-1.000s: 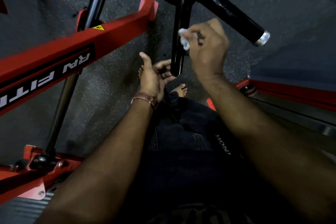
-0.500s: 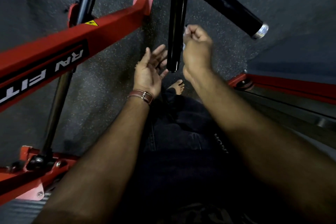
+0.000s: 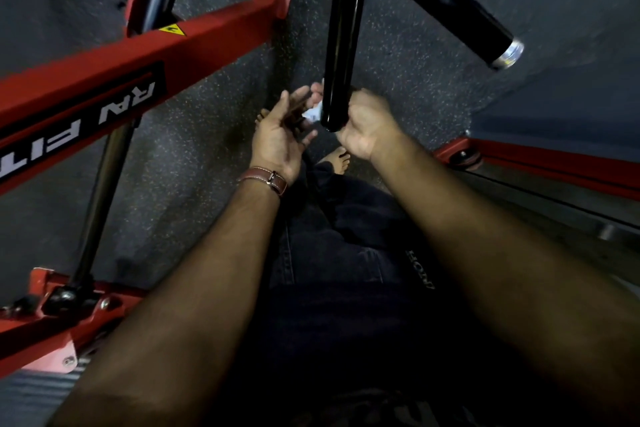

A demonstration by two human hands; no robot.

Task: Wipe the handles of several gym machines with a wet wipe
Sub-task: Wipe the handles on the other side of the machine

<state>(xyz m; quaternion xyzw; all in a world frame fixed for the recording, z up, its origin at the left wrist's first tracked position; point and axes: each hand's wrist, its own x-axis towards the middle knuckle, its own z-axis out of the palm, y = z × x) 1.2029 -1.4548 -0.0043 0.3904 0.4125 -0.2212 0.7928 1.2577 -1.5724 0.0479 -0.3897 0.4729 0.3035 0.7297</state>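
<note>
Around your hands you have a red machine beam (image 3: 131, 80) running across the left, with white lettering on a black strip and a small yellow warning sticker (image 3: 172, 30) near its upper end. A dark steel post (image 3: 100, 191) drops from it to a red bolted foot (image 3: 52, 308) at lower left. To the right, a second red frame rail (image 3: 554, 166) lies low along the speckled rubber floor (image 3: 194, 163). Your dark trousers (image 3: 339, 270) fill the middle, and one bare foot (image 3: 337, 160) shows just below the hands.

The black vertical handle (image 3: 337, 55) hangs down between your two hands and hides part of the wipe and your right fingers. It looks glossy, with a rounded lower end. A thicker black bar (image 3: 446, 0) angles off to the right and ends in a shiny metal cap (image 3: 509, 54).

The wet wipe (image 3: 313, 112) is a small crumpled white bit just left of the handle's lower end, between your hands. Your right hand (image 3: 363, 125) curls around the bottom of the handle. Whether it also grips the wipe, you cannot tell. Your left hand (image 3: 280, 135), with a brown leather strap (image 3: 265, 178) at the wrist, is spread, palm turned up, fingers loosely extended toward the wipe.
</note>
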